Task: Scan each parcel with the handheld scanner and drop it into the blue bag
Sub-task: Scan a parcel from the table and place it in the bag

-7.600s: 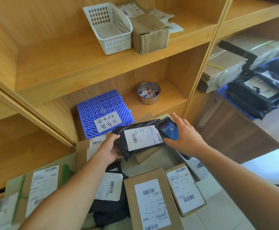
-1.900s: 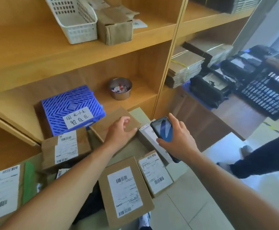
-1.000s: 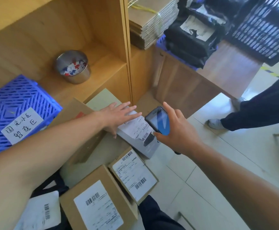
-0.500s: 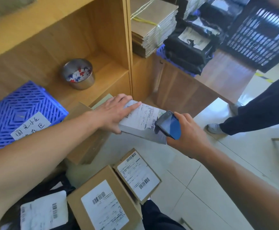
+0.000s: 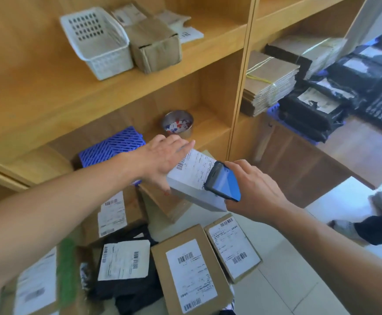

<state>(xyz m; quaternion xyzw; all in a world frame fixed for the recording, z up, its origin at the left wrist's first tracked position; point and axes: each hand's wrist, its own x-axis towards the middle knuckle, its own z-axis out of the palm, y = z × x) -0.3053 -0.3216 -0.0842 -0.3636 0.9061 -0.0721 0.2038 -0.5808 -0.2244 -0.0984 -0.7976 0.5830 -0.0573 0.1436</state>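
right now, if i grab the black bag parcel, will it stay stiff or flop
Probably floppy: the black bag parcel is wrinkled soft plastic, slumped among the cardboard boxes. It lies flat, so it should not roll. The plastic film may be slippery.

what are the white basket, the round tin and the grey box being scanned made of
White basket: moulded plastic, matte, with a grid of punched holes. Round tin: metal, likely steel, with a dull shiny wall. Grey box: probably coated card, smooth with crisp folded edges, with a paper label stuck on top.
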